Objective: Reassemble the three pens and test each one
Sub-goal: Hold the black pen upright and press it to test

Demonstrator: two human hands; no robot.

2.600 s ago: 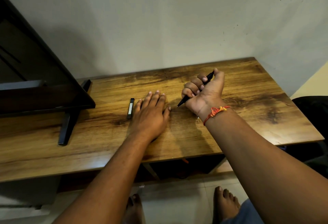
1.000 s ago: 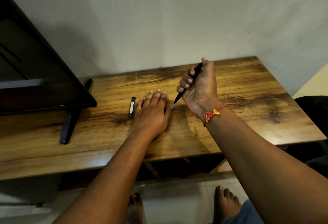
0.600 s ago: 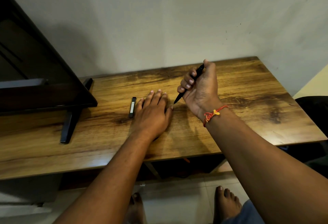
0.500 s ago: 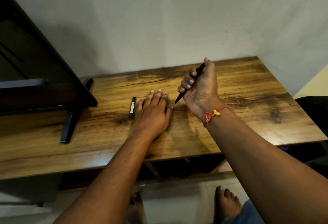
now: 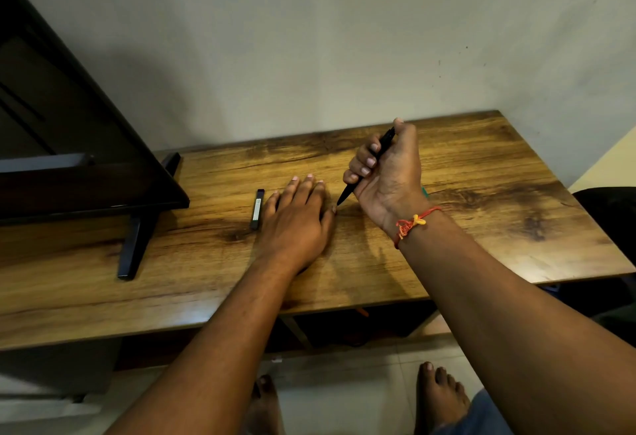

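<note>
My right hand [image 5: 389, 173] is closed in a fist around a black pen [image 5: 347, 190], thumb on its top end, tip pointing down-left just above the wooden table [image 5: 481, 193]. The tip hovers by the thumb of my left hand [image 5: 296, 214], which lies flat, palm down, fingers together on the table. A short black pen part with a white label [image 5: 256, 209] lies just left of my left hand. Whatever sits under the left palm is hidden. No other pens show.
A dark television [image 5: 69, 131] on a black stand foot [image 5: 136, 245] fills the left side of the table. A grey wall rises behind. Bare feet [image 5: 440, 396] stand on the tiled floor below the table's front edge.
My right hand lifted the pen off the table surface and raised it slightly toward the wall. The left hand and the black part stayed where they were.
</note>
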